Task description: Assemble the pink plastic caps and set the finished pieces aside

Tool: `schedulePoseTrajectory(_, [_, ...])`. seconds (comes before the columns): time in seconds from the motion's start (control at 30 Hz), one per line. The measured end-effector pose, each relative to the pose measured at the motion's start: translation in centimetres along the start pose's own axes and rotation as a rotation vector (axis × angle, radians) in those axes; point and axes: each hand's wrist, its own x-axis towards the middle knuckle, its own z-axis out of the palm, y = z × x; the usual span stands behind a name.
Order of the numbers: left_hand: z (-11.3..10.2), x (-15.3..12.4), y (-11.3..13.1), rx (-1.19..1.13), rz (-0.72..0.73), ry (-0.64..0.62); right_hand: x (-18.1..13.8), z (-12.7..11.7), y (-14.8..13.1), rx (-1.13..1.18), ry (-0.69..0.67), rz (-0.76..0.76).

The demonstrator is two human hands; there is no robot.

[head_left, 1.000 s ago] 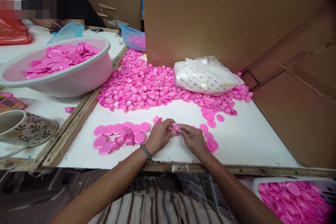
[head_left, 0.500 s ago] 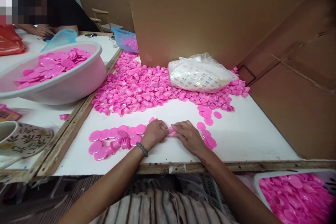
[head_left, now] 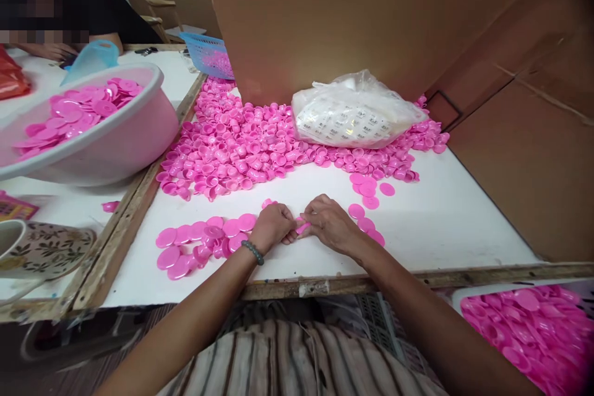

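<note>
Between my hands is a small pink plastic piece [head_left: 302, 227], largely covered by fingers; it may be a round disc like those nearby. My left hand [head_left: 273, 226], with a beaded bracelet at the wrist, pinches its left side. The fingers of my right hand [head_left: 330, 223] are closed on its right side. Left of my hands lie two rows of pink discs [head_left: 167, 258] and small toy cups [head_left: 203, 253]. Just right of my right hand, several flat pink discs [head_left: 356, 211] are spread on the white table [head_left: 431, 223].
A heap of pink toy cups [head_left: 232, 148] covers the table's back, a plastic bag [head_left: 357, 112] on top. Cardboard [head_left: 325, 18] walls the far side. At left stand a basin [head_left: 158, 105] of discs and a floral mug [head_left: 55, 247]. Another person's hand [head_left: 58, 51] is beyond.
The camera view has shifted slightly. My hands stay together at the same spot on the table, with the pink piece still between them and the fingers slightly rearranged.
</note>
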Motion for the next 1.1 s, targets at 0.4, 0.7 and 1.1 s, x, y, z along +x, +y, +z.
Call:
schedulePoseTrajectory(0.4, [0.4,-1.0,-1.5,-0.180,0.200,0.025,-2.0,-0.1,-1.8,0.053,0.103,0.121])
schedulePoseTrajectory(0.7, [-0.1,0.1,-1.7,-0.126,0.078,-0.063,-0.8,-0.6,-2.1,-0.045,-0.093,0.082])
schedulePoseTrajectory(1.1, [0.2,-0.9,-1.9,-0.123,0.239,-0.087,-3.7,1.2,-4.0,0.143,0.147,0.362])
